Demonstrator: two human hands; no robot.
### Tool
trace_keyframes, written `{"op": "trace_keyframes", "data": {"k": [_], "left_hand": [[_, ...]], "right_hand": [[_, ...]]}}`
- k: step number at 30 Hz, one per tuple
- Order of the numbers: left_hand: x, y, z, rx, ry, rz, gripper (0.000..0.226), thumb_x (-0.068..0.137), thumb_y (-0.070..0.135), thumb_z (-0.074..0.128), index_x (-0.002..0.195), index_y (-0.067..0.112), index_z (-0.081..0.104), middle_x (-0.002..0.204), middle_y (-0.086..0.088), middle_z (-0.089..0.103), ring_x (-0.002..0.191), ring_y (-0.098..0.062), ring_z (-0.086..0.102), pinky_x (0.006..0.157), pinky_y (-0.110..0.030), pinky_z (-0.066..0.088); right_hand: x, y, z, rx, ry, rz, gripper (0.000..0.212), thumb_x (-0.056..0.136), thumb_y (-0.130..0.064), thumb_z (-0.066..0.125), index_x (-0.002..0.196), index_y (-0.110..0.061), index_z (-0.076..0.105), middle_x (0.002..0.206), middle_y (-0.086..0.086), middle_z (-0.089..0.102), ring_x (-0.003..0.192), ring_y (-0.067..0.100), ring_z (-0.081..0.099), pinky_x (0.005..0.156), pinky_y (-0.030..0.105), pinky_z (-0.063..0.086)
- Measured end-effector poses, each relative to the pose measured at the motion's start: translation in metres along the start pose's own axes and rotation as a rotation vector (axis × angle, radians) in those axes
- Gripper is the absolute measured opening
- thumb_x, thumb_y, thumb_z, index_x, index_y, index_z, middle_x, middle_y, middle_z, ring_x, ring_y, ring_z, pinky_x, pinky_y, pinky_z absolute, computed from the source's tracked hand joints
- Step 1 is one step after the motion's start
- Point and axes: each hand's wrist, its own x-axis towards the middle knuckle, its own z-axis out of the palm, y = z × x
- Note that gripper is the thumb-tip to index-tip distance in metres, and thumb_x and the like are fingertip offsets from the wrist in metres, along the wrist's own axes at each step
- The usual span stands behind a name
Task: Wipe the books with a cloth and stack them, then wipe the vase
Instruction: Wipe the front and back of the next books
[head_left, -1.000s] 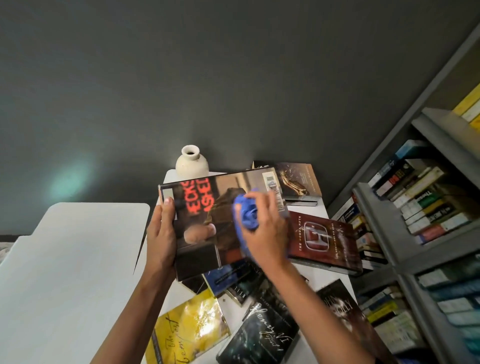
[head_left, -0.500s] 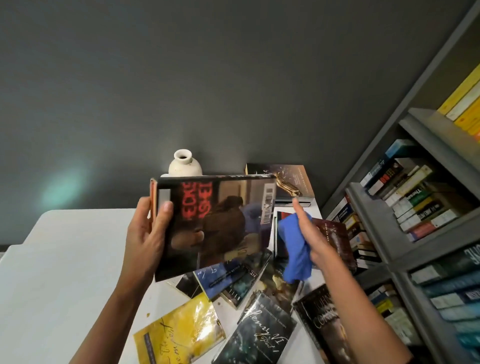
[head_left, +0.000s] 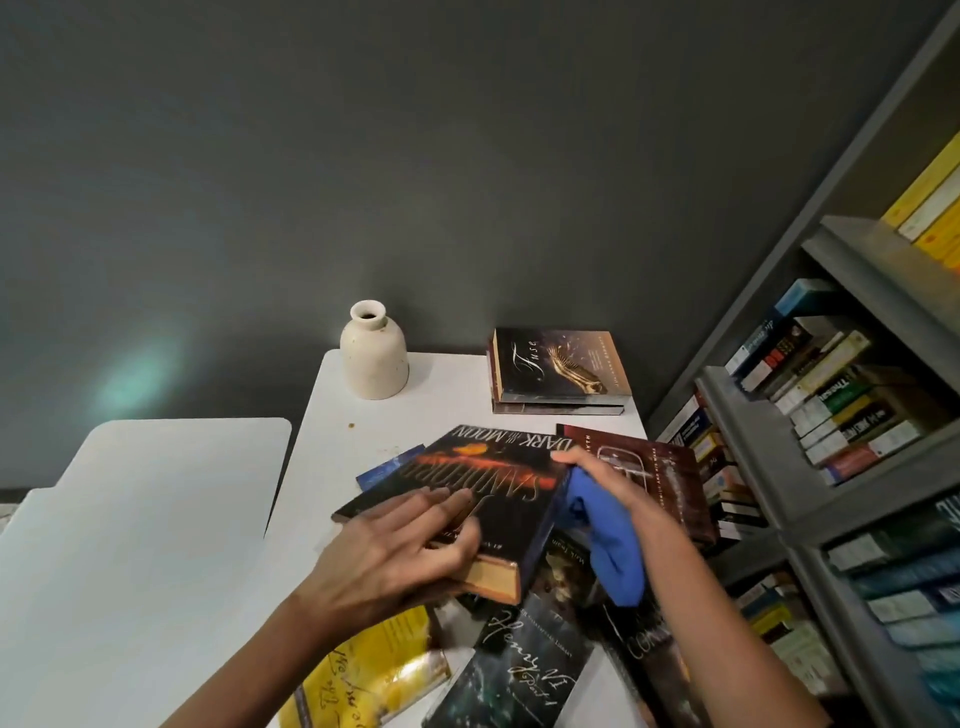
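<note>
Side tabletop (head_left: 156, 519): white, matte, rounded corners; near end cut off by the frame.
Yellow book (head_left: 363, 670): glossy cover with script lettering, flat on the main tabletop (head_left: 457, 395); partly hidden by the left forearm.
Left grip (head_left: 395, 551): open, fingers straight and spread on the thick book's cover; fingertips blurred, thumb hold unclear.
Vase (head_left: 373, 358): cream speckled ceramic, domed body, narrow neck; upright at the far edge, well apart from both grips.
Thick book (head_left: 483, 483): dark glossy cover, orange lettering, yellowed page block; tilted over the scattered books, between the grips.
Stack (head_left: 561, 371): flat books at the far right corner; count unclear.
Cloth (head_left: 608, 535): blue, soft, bunched; hangs from the right grip.
Right grip (head_left: 623, 488): closed around the cloth, touching the thick book's spine edge.
Bookshelf (head_left: 779, 467): grey, packed with spines; most titles illegible.
</note>
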Motion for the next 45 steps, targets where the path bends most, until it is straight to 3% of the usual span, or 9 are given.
{"op": "trace_keyframes", "data": {"k": [5,9,14,18,25,27,31,39,45], "left_hand": [[-0.036,-0.004,0.028,-0.012,-0.036,-0.223,0.038,0.097,0.039,0.043,0.13,0.02,0.05,0.139,-0.009,0.055,0.128,-0.025,0.052,0.11,-0.048,0.033],[-0.04,0.01,0.051,-0.235,0.186,-0.832,0.039,0.096,0.035,0.045,0.132,0.02,0.05,0.147,-0.007,0.046,0.137,-0.027,0.035,0.114,-0.041,0.029],[-0.009,0.008,0.053,-1.461,0.536,-1.871,0.044,0.101,0.045,0.039,0.128,0.011,0.046,0.118,-0.016,0.06,0.1,-0.03,0.063,0.083,-0.046,0.054],[0.022,0.0,0.055,-1.753,0.465,-1.7,0.056,0.096,0.057,0.037,0.117,0.012,0.062,0.106,-0.012,0.073,0.092,-0.027,0.072,0.071,-0.037,0.061],[0.029,-0.008,0.068,-1.467,0.549,-1.749,0.039,0.098,0.046,0.047,0.109,0.015,0.067,0.095,-0.006,0.076,0.085,-0.025,0.074,0.072,-0.037,0.061],[0.026,-0.014,0.071,-1.326,0.522,-1.748,0.048,0.094,0.057,0.049,0.113,0.016,0.067,0.105,-0.006,0.074,0.101,-0.028,0.069,0.093,-0.048,0.052],[0.032,-0.021,0.068,-1.2,0.531,-1.7,0.045,0.099,0.047,0.044,0.118,0.008,0.055,0.106,-0.007,0.068,0.095,-0.019,0.067,0.071,-0.031,0.054],[0.052,-0.013,0.086,-1.178,0.374,-1.567,0.031,0.101,0.025,0.05,0.099,-0.005,0.047,0.083,-0.014,0.058,0.08,-0.021,0.057,0.064,-0.031,0.051],[0.06,-0.01,0.086,-1.238,0.421,-1.596,0.038,0.1,0.037,0.046,0.105,0.0,0.055,0.089,-0.007,0.068,0.066,-0.001,0.068,0.051,-0.015,0.051]], "right_hand": [[-0.002,0.001,0.01,0.356,0.027,-0.144,0.039,0.071,-0.021,0.067,0.104,0.0,0.064,0.094,0.017,0.072,0.083,0.027,0.066,0.092,0.038,0.048],[-0.001,0.007,0.012,0.455,0.066,-0.249,0.048,0.071,-0.024,0.066,0.113,-0.002,0.062,0.102,0.013,0.071,0.09,0.026,0.065,0.098,0.04,0.045],[-0.006,0.013,0.014,0.503,0.095,-0.283,0.026,0.09,-0.021,0.053,0.108,-0.005,0.061,0.096,0.01,0.072,0.085,0.022,0.067,0.083,0.035,0.051],[-0.002,0.022,0.019,0.494,0.151,-0.335,0.021,0.087,-0.017,0.057,0.105,-0.009,0.064,0.111,0.011,0.067,0.099,0.024,0.062,0.103,0.039,0.042],[-0.003,0.03,0.009,0.2,0.197,-0.307,0.041,0.082,-0.031,0.071,0.104,0.003,0.064,0.106,0.018,0.069,0.086,0.016,0.067,0.079,0.024,0.052],[-0.003,0.03,0.001,0.032,0.309,-0.283,0.072,0.07,-0.045,0.08,0.105,0.014,0.056,0.106,0.03,0.061,0.085,0.02,0.063,0.08,0.031,0.049],[-0.012,0.008,0.008,-0.365,0.853,-0.491,0.027,0.081,-0.038,0.072,0.083,-0.016,0.056,0.085,0.0,0.062,0.085,0.021,0.062,0.072,0.028,0.048],[0.012,-0.019,0.116,-0.638,0.286,-1.163,0.019,0.093,-0.029,0.058,0.094,-0.011,0.053,0.096,0.0,0.048,0.083,0.007,0.053,0.074,0.025,0.049],[0.04,-0.01,0.061,-1.015,0.63,-1.279,0.021,0.087,-0.036,0.058,0.095,-0.019,0.047,0.097,0.002,0.054,0.066,0.013,0.059,0.05,0.019,0.051]]}}
